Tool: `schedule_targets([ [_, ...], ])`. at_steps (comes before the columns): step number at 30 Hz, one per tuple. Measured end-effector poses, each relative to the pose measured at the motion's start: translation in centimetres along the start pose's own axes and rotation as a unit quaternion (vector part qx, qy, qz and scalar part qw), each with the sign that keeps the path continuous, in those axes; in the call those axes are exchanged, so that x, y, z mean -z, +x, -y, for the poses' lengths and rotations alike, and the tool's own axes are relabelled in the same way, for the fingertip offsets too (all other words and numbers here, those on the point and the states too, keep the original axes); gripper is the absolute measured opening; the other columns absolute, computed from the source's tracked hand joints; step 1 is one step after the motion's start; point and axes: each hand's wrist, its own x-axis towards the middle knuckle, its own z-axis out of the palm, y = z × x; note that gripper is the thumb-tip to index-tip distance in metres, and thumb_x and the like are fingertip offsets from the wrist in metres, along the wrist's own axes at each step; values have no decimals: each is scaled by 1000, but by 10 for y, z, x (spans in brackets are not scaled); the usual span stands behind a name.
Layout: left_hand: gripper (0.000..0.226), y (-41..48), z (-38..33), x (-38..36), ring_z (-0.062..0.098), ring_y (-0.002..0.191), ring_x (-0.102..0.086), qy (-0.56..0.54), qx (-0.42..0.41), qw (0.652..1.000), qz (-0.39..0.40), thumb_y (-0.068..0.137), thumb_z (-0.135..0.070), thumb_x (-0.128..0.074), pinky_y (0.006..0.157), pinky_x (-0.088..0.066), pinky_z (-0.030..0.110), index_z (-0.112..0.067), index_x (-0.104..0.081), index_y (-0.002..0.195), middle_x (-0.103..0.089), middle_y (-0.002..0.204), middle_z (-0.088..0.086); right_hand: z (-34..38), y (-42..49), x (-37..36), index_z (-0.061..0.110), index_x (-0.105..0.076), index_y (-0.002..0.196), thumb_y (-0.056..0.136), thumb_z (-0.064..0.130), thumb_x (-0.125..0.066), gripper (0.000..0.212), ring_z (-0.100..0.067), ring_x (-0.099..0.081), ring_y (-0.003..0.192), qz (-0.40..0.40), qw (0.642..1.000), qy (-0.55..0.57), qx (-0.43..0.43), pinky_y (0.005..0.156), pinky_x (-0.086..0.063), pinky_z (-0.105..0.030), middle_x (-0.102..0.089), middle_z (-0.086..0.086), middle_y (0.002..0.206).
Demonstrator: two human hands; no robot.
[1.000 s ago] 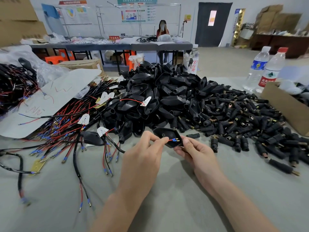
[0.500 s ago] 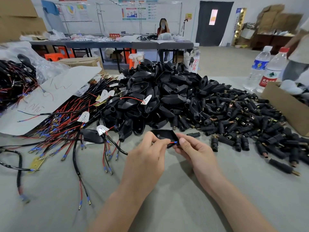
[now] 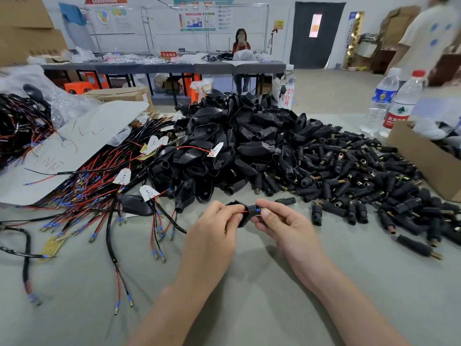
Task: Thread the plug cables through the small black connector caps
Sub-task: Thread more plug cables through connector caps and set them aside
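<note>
Single head-worn wide-angle view, facing forward and down, near table (image 3: 249, 308).

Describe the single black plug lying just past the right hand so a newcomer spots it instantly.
Start at the heap of black caps in the middle of the grey table and drop to its near edge. Just beyond the right hand lies one small black plug on its side. Unlike the plugs scattered to its right, it sits alone, touching nothing.

Mostly hidden between left hand (image 3: 212, 231) and right hand (image 3: 282, 223): connector cap (image 3: 245, 219). Cut off at right edge: cardboard box (image 3: 424, 158). Blurred: standing person (image 3: 424, 33).
</note>
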Motion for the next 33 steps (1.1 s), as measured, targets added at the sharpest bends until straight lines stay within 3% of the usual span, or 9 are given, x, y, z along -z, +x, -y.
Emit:
schedule_targets([
  [4, 17, 1, -1, 0, 7, 92, -66, -45, 26, 999, 14, 96, -15, -63, 79, -55, 42, -30, -67, 103, -64, 97, -13, 1, 0, -1, 28, -81, 94, 95, 5, -62, 29, -18, -75, 91, -11, 1000, 2, 2, 77, -56, -17, -78, -7, 97],
  [11, 22, 0, 0, 0, 3, 95, -62, -35, 22, 999, 30, 97, -16, -62, 82, -54, 37, -30, -65, 113, -61, 98, -18, 1, 0, 0, 17, -77, 92, 96, 7, -62, 18, -18, -75, 85, -33, 999, -17, 5, 70, -56, -17, -78, -8, 91],
  [16, 27, -2, -2, 3, -4, 104, -59, -19, 10, 999, 47, 103, -39, -46, 87, -50, 26, -33, -62, 123, -64, 109, -23, 4, -2, -1, 16, -75, 96, 97, 11, -62, 13, -17, -76, 83, -37, 999, -36, 5, 65, -55, -16, -78, -7, 87],
  [20, 32, -2, -4, 3, 2, 92, -59, -12, 4, 997, 78, 96, -52, -50, 78, -45, 18, -39, -58, 125, -59, 99, -22, 8, -4, -3, 16, -74, 93, 97, 13, -63, 12, -11, -74, 73, -40, 998, -42, 8, 58, -52, -13, -77, -4, 79],
  [24, 30, -3, -4, 2, 4, 90, -58, 38, -28, 996, 82, 93, -46, -60, 77, -44, 19, -40, -57, 123, -57, 102, -20, 12, -7, -3, 14, -73, 90, 97, 14, -63, 12, -6, -70, 62, -37, 998, -48, 8, 49, -44, -8, -75, -3, 72],
  [28, 24, -2, -1, 2, 3, 89, -56, 51, -23, 995, 83, 95, -41, -58, 74, -47, 24, -40, -58, 119, -55, 100, -22, 12, -6, -1, 8, -73, 92, 96, 9, -63, 10, -7, -66, 59, -46, 998, -36, 16, 53, -49, -12, -72, -1, 71],
  [33, 22, -2, 0, 2, 2, 84, -57, 36, -11, 996, 80, 93, -43, -56, 70, -44, 17, -43, -58, 115, -52, 98, -26, 14, 0, 6, 13, -75, 96, 95, 11, -64, 12, -10, -67, 64, -76, 996, -40, 28, 62, -54, -19, -73, -1, 74],
])
